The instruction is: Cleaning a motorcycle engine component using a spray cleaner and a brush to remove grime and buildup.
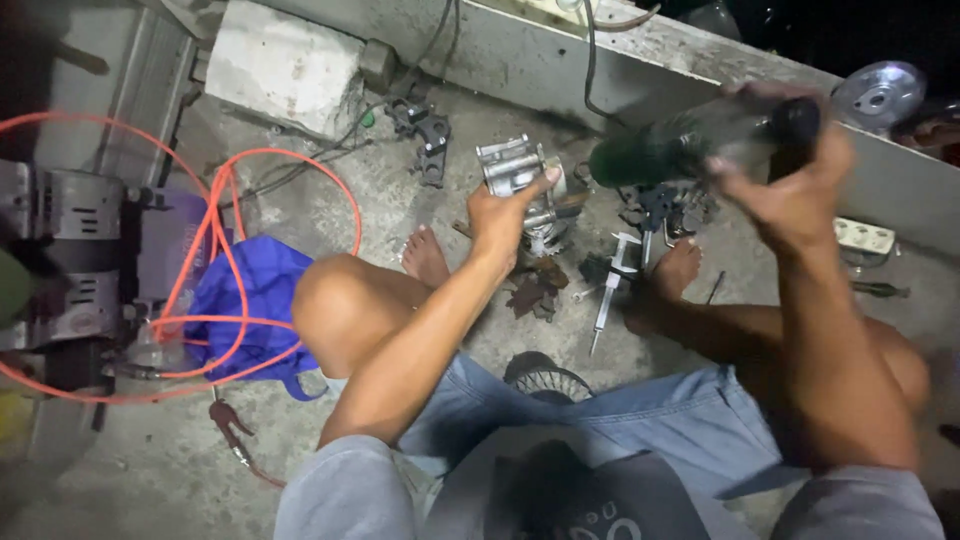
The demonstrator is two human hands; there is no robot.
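So the main thing here is a chunky silver metal engine part (520,180), looks like cast aluminium with fins or ribs on it, held up off the concrete floor (420,200) just past the person's knees. The left hand (505,215) has it gripped from below and the side, thumb pressed up along the right edge, fingers wrapped round the back where I can't see them. The right hand (790,185) is up higher and off to the right, closed round the dark end of a green spray can (660,150) that's lying roughly sideways with its far end aimed toward the metal part; it's pretty motion-blurred so I can't make out the nozzle or whether it touches the part. Right below the part there's a little pile of stuff on the floor: a caliper (615,280) lying between the two bare feet, some dark brownish scraps (535,290), and a cluster of dark metal bits (660,210) near the right foot. Further back left there's a black bracket-looking piece (430,135) by a pale concrete block (285,65). Off to the left side an orange hose (225,250) loops all over a blue bag (250,295), next to a grey machine (70,250). On the right, a white power strip (865,237) sits against the wall, and a shiny round disc (880,93) is up top.
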